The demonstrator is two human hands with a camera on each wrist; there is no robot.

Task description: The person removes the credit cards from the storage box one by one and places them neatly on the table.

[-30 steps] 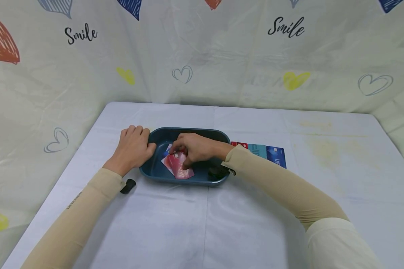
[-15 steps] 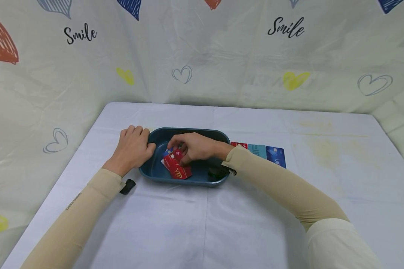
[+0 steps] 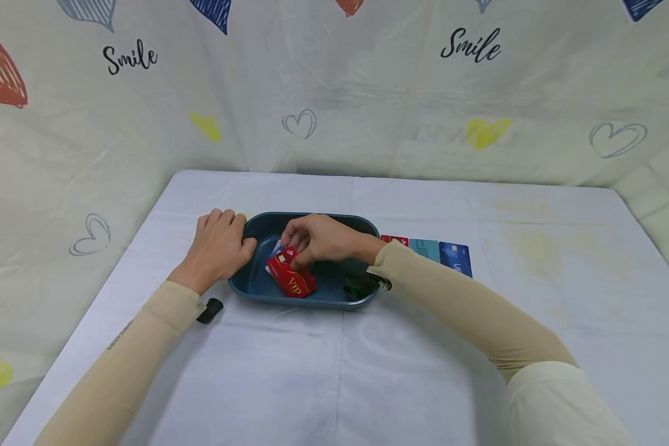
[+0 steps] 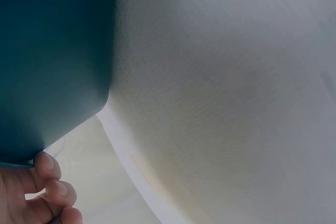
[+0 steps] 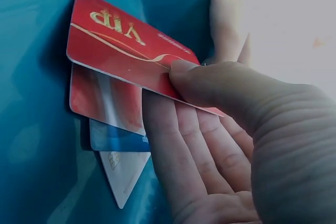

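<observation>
In the head view my left hand (image 3: 218, 249) grips the left end of a dark blue basin (image 3: 334, 303). The left wrist view has its curled fingers (image 4: 48, 166) at the basin's edge. My right hand (image 3: 326, 238) reaches inside and pinches a red VIP card (image 5: 123, 43), thumb on its face and fingers below. Beneath that card, another red card (image 5: 86, 95), a blue card (image 5: 118, 137) and a white card (image 5: 123, 177) with a chip lie fanned on the basin floor. In the head view the right hand partly hides this pile.
Right of the basin, a row of cards lies on the white-covered table (image 3: 290, 371): a red one (image 3: 394, 239), a teal one (image 3: 425, 249) and a dark blue one (image 3: 454, 257). A dark green item (image 3: 358, 285) sits in the basin's right end, beneath the right wrist.
The top of the pile looked pink and shiny a second ago; now the red VIP face shows plainly. My right hand has risen slightly. The left hand keeps its place on the basin.
</observation>
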